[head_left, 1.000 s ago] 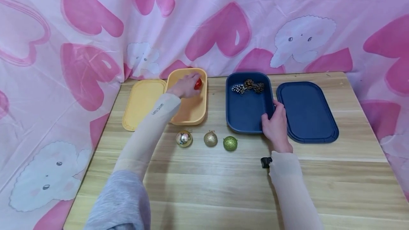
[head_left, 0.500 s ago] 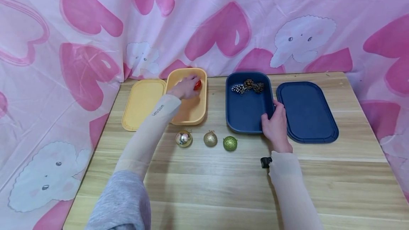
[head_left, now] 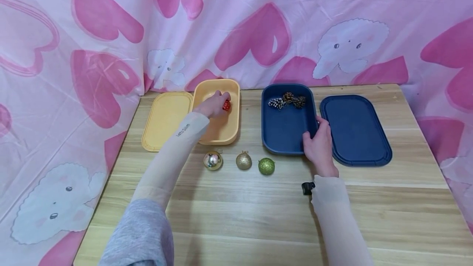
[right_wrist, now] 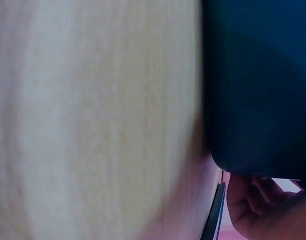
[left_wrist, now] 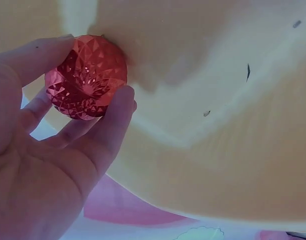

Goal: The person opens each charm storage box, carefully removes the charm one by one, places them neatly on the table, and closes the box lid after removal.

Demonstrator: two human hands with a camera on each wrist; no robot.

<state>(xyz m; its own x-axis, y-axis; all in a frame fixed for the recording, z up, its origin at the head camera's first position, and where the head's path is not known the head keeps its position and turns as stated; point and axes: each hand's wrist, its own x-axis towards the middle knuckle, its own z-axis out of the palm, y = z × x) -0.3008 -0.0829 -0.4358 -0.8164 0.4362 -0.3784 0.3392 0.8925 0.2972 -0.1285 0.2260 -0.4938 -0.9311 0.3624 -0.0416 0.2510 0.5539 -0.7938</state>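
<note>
Left hand (head_left: 212, 106): pinches red ball (left_wrist: 88, 75) over yellow box (head_left: 224, 131)
Right hand (head_left: 318, 149): grips blue box (head_left: 282, 128)
Pinch: best light and even

My head camera looks forward and down over the wood-grain worktop (head_left: 240, 212) toward the pink heart-printed cloth (head_left: 207, 40). Close to my left grip (left_wrist: 53, 150), a wrist camera faces the faceted red ball (left_wrist: 88, 77) and the pale-orange rectangular box (left_wrist: 217, 180) behind it. The right wrist camera, very near the dark-blue rectangular box (right_wrist: 265, 95), sees worktop grain running upright. The head view shares the ball and both boxes.
</note>
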